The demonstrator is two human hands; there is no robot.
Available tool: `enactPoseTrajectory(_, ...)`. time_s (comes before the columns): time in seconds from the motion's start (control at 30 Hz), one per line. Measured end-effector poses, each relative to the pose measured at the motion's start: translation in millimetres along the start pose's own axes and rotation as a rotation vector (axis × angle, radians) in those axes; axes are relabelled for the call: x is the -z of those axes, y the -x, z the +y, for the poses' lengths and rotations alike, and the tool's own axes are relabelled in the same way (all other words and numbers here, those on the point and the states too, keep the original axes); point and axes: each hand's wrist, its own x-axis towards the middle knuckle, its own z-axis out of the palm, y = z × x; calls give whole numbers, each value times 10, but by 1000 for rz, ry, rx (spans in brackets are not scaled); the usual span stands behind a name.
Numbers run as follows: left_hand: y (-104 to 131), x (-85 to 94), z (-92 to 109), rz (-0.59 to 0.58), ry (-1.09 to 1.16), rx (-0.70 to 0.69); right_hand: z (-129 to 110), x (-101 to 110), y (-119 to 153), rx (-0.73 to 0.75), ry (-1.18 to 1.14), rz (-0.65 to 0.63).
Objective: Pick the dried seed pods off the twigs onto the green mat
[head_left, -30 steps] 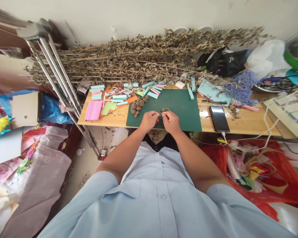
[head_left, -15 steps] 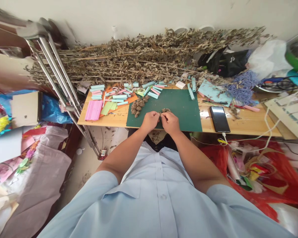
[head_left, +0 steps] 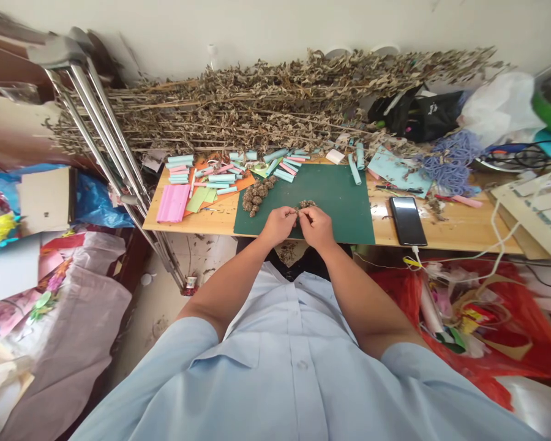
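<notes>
Both my hands are close together over the near edge of a dark green mat. The fingers of my left hand are pinched together, and those of my right hand are pinched facing them. Between the fingertips is a small bit of brown dried plant, mostly hidden by the fingers. Just beyond the hands lies a small pile of crumbled dried plant. To the left on the mat sits a heap of brown, rolled-up balls of dried plant.
Long dried plant stalks lie along the wall. Rolled blue and pink papers lie left of the mat. A phone on a cable and blue string are at right. Metal crutches lean at the table's left end.
My hands have barely shifted; the fingertips still meet at the same spot, with slight finger movement. The whole view has drifted a little.
</notes>
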Motion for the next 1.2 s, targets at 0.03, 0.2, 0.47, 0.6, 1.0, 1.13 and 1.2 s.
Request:
enactPoseTrajectory(0.03, -2, 1, -5, -10, 8, 0, 3, 3, -2, -20, -10, 8)
enactPoseTrajectory(0.2, -16, -9, -52, -27, 82, 11, 31, -1, -10, -100, -39, 69)
enactPoseTrajectory(0.47, -37, -27, -57, 2, 143, 89, 71, -24, 14, 78, -65, -12)
enactPoseTrajectory(0.6, -42, -31, -59, -16, 223, 129, 65, -27, 17, 107, -41, -11)
enactPoseTrajectory(1.0, -43, -33, -87, -43, 327, 174, 38, -30, 20, 113, 4, -24)
enactPoseTrajectory(1.13, -40, -32, -82, -44, 335, 168, 32, -27, 24, 97, 40, -45)
enactPoseTrajectory(1.2, -38, -32, -64, -36, 339, 174, 37, -24, 30, 99, 53, -57)
